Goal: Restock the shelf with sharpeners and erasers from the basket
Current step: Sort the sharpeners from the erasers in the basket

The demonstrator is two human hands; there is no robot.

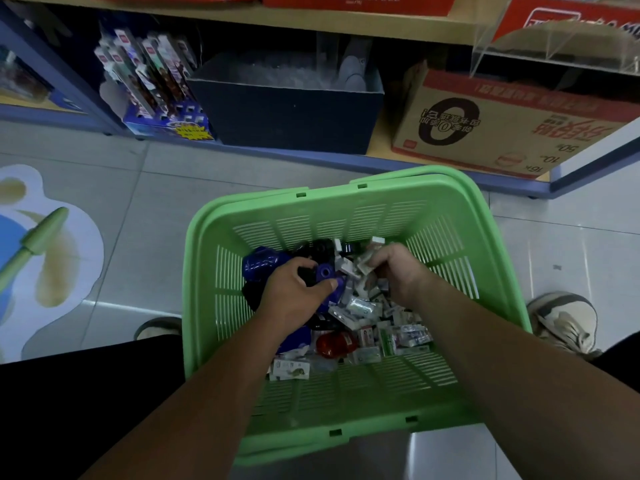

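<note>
A green plastic basket (346,209) stands on the floor between my feet. Inside lie blue, black and red sharpeners and several small white wrapped erasers (398,336). My left hand (294,292) is in the basket, fingers and thumb curled round a blue sharpener (327,273). My right hand (398,271) reaches into the eraser pile, fingers curled down on small white packets (360,263); the fingertips are hidden among them. A red sharpener (336,344) lies near the basket's front.
The bottom shelf ahead holds a dark blue bin (291,116), a cardboard box (502,126) at right and a pen display (156,88) at left. A clear acrylic tray (554,46) sits on the upper shelf. My shoes (564,320) flank the basket on grey tiles.
</note>
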